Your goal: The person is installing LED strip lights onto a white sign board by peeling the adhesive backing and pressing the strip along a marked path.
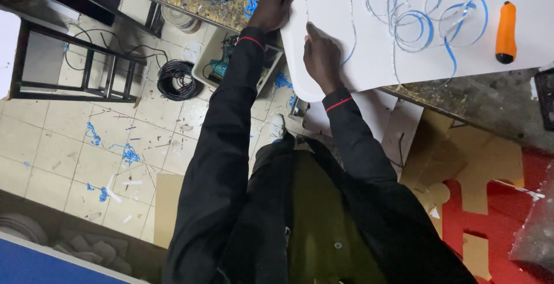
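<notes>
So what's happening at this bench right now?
A person in dark sleeves leans over a workbench, both hands on a white sheet with a rounded corner. The left hand lies flat on the sheet's edge; the right hand presses nearer the rounded corner, and whether its grip holds anything cannot be told. Curls of blue-edged strip lie tangled on the sheet, and an orange-handled tool rests beside them, untouched.

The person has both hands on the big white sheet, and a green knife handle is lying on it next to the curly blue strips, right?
Not quite. The handle is orange with a black tip, not green, as the head view shows. The rest holds: the left hand and the right hand both rest on the white sheet, and the handle lies on it beside the curly blue strips.
</notes>
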